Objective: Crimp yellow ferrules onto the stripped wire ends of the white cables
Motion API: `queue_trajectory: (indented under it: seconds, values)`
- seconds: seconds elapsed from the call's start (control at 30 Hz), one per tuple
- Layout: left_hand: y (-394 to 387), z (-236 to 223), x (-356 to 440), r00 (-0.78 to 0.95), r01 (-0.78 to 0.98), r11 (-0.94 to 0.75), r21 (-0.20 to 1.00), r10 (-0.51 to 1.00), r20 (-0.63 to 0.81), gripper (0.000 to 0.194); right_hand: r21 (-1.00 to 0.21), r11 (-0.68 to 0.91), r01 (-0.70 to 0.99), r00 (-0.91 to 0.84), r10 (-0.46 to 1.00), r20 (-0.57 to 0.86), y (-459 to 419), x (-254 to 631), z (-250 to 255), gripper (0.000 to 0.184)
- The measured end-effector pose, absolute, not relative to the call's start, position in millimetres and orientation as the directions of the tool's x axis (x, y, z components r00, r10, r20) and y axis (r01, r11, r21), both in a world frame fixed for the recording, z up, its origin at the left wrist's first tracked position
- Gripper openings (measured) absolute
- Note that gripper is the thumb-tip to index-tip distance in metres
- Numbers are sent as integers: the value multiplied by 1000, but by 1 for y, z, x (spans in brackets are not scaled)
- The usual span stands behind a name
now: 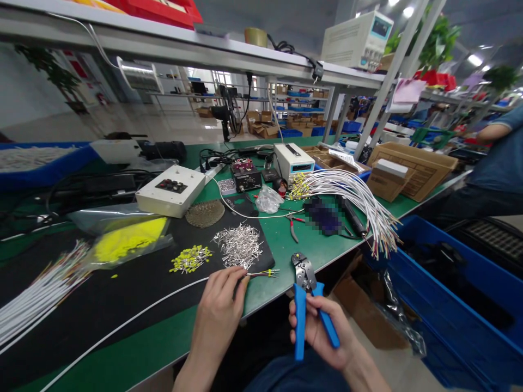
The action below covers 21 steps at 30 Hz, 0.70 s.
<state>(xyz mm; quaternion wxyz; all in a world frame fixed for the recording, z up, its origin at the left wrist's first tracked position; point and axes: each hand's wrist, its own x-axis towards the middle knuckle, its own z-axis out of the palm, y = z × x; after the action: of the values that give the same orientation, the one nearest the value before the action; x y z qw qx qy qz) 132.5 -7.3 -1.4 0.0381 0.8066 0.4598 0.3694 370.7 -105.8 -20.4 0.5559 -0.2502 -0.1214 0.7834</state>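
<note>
My left hand [223, 296] pinches a white cable [151, 305] close to its stripped end, where thin wires with yellow-collared terminals [269, 273] stick out to the right. In my right hand [322, 332] is a crimping tool [304, 275] with blue handles, which stand spread apart; its metal jaws point up and away from me. Just beyond the left hand, a pile of loose silver pins [239, 245] lies on the black mat [155, 272]. Left of that pile is a smaller heap of yellow-ended terminals [191, 259].
A bag of yellow sleeves [131, 239] and white cables [44, 288] lie at left. Finished-looking cables [355, 196] arch over the bench's right side, near red-handled cutters [293, 226]. Blue bins [461, 294] stand at right below the bench edge. A person [494, 158] is at far right.
</note>
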Motion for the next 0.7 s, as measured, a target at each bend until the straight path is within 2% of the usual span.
queue_trajectory:
  seconds: [0.2,0.33,0.47,0.53,0.57,0.63,0.67,0.7]
  values:
    - [-9,0,133,331,732,-581,356,761,558,17,-565,-357,-744,-232,931,-283,-106,366,-17,33]
    - [-7,1,138,424,728,-619,295,745,515,20,-729,-341,-593,-182,939,-291,-112,367,-12,27]
    - [0,1,144,546,699,-679,225,709,447,26,-925,-252,-284,-103,967,-232,-125,384,9,14]
    - [3,2,146,584,688,-698,202,696,417,28,-996,-64,62,-30,997,-66,-130,396,23,17]
    - [4,3,147,597,684,-703,195,693,404,28,-947,74,313,-34,997,67,-132,402,31,24]
    - [3,5,148,611,684,-705,187,694,381,25,-640,305,705,-153,947,283,-135,409,45,34]
    - [2,6,148,614,686,-703,186,697,371,23,-480,369,796,-220,915,338,-135,411,50,35]
    - [1,8,148,614,689,-700,187,701,362,21,-386,401,831,-261,893,367,-136,412,55,35]
